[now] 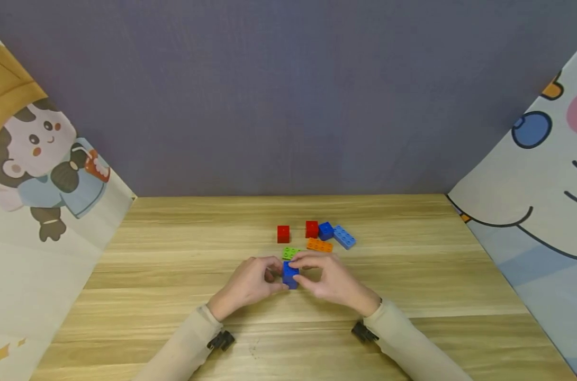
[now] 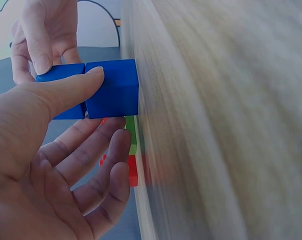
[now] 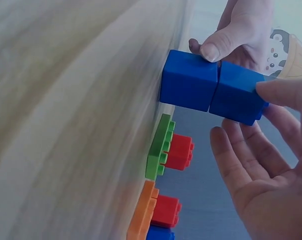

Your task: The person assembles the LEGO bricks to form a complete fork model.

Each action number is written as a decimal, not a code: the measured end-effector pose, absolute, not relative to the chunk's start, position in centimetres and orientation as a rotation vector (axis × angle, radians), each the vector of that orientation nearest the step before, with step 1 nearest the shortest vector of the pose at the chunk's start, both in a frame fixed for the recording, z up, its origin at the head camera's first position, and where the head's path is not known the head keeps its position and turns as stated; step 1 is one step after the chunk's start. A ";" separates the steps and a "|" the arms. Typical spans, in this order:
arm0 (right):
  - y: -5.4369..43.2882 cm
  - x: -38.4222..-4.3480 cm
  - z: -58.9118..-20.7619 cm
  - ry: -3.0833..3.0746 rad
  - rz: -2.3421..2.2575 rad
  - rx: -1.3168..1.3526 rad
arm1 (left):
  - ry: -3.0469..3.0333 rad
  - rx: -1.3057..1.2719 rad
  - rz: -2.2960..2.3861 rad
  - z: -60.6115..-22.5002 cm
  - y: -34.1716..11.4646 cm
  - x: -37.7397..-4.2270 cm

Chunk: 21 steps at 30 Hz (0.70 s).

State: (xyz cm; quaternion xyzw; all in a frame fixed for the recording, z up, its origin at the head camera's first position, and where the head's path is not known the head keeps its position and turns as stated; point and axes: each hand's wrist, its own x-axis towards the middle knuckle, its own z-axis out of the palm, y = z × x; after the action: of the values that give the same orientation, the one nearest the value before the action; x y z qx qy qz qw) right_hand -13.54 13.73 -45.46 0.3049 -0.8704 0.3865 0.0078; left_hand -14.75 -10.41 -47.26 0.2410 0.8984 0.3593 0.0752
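Note:
Two square blue toy bricks stand one on top of the other between my hands. My left hand [image 1: 250, 278] grips the lower blue brick [image 2: 121, 90], its thumb laid along the near side. Thumb and fingers of my right hand [image 1: 333, 278] pinch the upper blue brick [image 3: 236, 92] from the side and top. A thin dark seam runs between the two bricks in both wrist views, and the lower one sits right at the tabletop. Just beyond the hands lies a flat green brick [image 1: 289, 253], partly covered by the right fingers in the head view.
Behind the hands on the wooden table [image 1: 183, 238] are a flat orange brick [image 1: 319, 245], a red brick [image 1: 283, 234], a second red brick [image 1: 312, 229], another blue brick [image 1: 325, 231] and a long light-blue brick [image 1: 344, 237]. A grey wall [image 1: 288, 106] rises at the table's far edge.

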 end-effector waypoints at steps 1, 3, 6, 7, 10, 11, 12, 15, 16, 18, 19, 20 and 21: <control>13.7 -13.6 -45.4 -2.721 1.199 0.960 | 2.694 0.720 1.081 -47.2 -10.4 -14.7; 13.7 -13.6 -45.3 -2.720 1.176 0.982 | 2.689 0.713 1.085 -47.2 -10.4 -14.7; 13.6 -13.6 -45.1 -2.714 1.155 1.023 | 2.685 0.703 1.085 -47.2 -10.3 -14.7; 13.6 -13.7 -45.2 -2.715 1.151 1.030 | 2.683 0.701 1.083 -47.2 -10.3 -14.6; 13.7 -13.8 -45.3 -2.724 1.161 1.034 | 2.676 0.701 1.085 -47.3 -10.2 -14.6; 13.7 -13.8 -45.4 -2.727 1.168 1.031 | 2.676 0.705 1.084 -47.3 -10.2 -14.6; 13.8 -13.8 -45.4 -2.728 1.174 1.029 | 2.675 0.707 1.083 -47.3 -10.2 -14.6; 13.9 -14.0 -45.6 -2.720 1.202 1.037 | 2.677 0.716 1.088 -47.3 -10.3 -14.6; 13.9 -14.1 -45.7 -2.715 1.209 1.043 | 2.679 0.720 1.086 -47.3 -10.3 -14.6; 14.0 -14.2 -45.8 -2.708 1.221 1.050 | 2.683 0.725 1.084 -47.2 -10.3 -14.6; 14.0 -14.2 -45.8 -2.704 1.229 1.053 | 2.684 0.728 1.083 -47.2 -10.3 -14.5; 14.0 -14.3 -45.9 -2.702 1.234 1.055 | 2.685 0.730 1.078 -47.2 -10.3 -14.5; 14.0 -14.3 -45.9 -2.702 1.237 1.054 | 2.685 0.732 1.076 -47.2 -10.3 -14.5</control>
State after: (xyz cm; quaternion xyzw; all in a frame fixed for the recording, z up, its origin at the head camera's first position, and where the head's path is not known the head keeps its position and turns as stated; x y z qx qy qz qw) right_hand -14.29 14.03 -45.94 0.3343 -0.8570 0.3922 -0.0058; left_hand -14.55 -10.32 -47.21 0.2445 0.8971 0.3594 0.0790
